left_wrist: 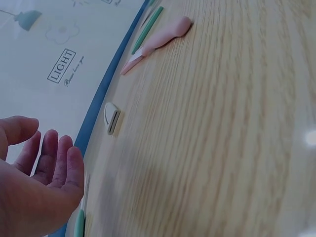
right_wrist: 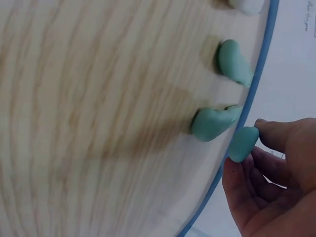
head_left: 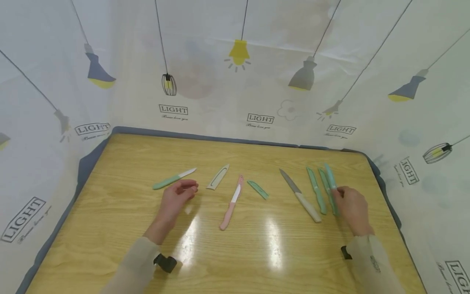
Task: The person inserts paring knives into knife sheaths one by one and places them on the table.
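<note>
My right hand (head_left: pixel 353 208) pinches a light teal knife (head_left: pixel 330 176) between thumb and fingers at the table's right side. Its handle end (right_wrist: pixel 244 144) shows in the right wrist view; its far part looks sheathed. Two green knives (head_left: pixel 316 191) lie just left of it, seemingly in covers. My left hand (head_left: pixel 175 201) hovers with loosely bent fingers and holds nothing. Closest to it are a green-handled knife (head_left: pixel 167 182) with a white blade and a cream sheath (head_left: pixel 218 177). A pink knife (head_left: pixel 228 214), its blade tip in a pink cover, lies mid-table.
A small green sheath (head_left: pixel 258 190) lies right of the pink knife. Farther right, a cream-handled knife (head_left: pixel 309 208) has a bare grey blade pointing away. The wooden table (head_left: pixel 249 261) has a blue-grey edge, and a lamp-printed sheet (head_left: pixel 220 81) stands around it.
</note>
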The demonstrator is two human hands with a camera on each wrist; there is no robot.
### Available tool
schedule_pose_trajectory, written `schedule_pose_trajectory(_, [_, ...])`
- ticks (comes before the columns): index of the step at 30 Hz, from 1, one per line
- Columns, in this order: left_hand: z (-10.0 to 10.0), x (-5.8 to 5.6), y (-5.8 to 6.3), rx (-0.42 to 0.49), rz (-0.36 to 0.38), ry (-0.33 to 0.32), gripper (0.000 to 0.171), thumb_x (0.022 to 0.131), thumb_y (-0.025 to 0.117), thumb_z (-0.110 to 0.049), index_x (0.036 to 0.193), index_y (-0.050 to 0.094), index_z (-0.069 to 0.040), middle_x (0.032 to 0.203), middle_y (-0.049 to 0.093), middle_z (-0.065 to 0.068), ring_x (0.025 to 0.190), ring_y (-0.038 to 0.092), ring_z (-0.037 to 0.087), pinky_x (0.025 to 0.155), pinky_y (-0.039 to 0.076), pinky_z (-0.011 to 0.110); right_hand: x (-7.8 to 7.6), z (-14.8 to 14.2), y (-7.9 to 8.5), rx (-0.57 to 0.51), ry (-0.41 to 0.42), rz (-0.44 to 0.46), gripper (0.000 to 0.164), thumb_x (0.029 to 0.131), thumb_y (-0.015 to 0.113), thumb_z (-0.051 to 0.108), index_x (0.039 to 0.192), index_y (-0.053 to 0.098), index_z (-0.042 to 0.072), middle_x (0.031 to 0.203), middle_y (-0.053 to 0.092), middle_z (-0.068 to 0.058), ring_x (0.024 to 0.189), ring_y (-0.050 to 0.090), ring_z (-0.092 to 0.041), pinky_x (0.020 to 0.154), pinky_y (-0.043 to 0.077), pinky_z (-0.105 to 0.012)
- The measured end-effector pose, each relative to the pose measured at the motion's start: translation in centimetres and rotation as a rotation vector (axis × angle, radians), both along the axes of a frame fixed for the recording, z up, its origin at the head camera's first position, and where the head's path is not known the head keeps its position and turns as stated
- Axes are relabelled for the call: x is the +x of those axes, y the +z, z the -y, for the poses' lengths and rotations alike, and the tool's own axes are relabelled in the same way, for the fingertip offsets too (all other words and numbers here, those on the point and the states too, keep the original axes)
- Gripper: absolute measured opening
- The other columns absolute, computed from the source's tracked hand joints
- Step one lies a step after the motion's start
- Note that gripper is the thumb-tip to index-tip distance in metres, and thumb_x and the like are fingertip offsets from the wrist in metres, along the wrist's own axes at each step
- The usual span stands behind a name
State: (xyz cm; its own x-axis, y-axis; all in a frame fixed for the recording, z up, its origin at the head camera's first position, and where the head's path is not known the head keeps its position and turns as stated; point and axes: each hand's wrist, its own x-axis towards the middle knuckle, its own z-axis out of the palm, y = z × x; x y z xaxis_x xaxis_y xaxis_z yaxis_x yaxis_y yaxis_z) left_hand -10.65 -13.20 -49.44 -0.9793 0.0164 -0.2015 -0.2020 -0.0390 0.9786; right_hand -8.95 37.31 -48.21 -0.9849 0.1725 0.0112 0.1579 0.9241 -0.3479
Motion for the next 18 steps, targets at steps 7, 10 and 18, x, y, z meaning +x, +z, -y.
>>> schedule_pose_trajectory(7, [1.2,0.1,0.1,-0.001,0.0,0.018,0.036,0.092,0.063,-0.008,0.123,0.056,0.008,0.122,0.059,0.019,0.11,0.059,0.028,0.093,0.051,0.033,-0.7,-1.0,-1.3,0.03,-0.026,0.096,0.045,0.101,0.047,0.027,0.111,0.061,-0.014,0.096,0.066,-0.025,0.071,0.061,-0.026,0.058,0.051,-0.041])
schedule_pose_trajectory(10, [1.7,0.1,0.0,-0.016,-0.002,0.026,0.036,0.092,0.063,-0.009,0.124,0.056,0.008,0.122,0.059,0.018,0.11,0.059,0.025,0.094,0.051,0.033,-0.8,-1.2,-1.6,0.031,-0.031,0.107,0.045,0.101,0.047,0.027,0.11,0.061,-0.015,0.095,0.066,-0.025,0.068,0.06,-0.024,0.055,0.05,-0.038])
schedule_pose_trajectory(18, [3.4,-0.5,0.3,-0.234,-0.089,0.042,0.033,0.093,0.064,-0.016,0.119,0.062,0.004,0.117,0.063,0.019,0.099,0.062,0.016,0.083,0.054,0.023,-0.7,-1.4,-1.7,0.029,-0.043,0.114,0.045,0.101,0.048,0.027,0.11,0.062,-0.015,0.097,0.066,-0.026,0.074,0.063,-0.029,0.058,0.052,-0.043])
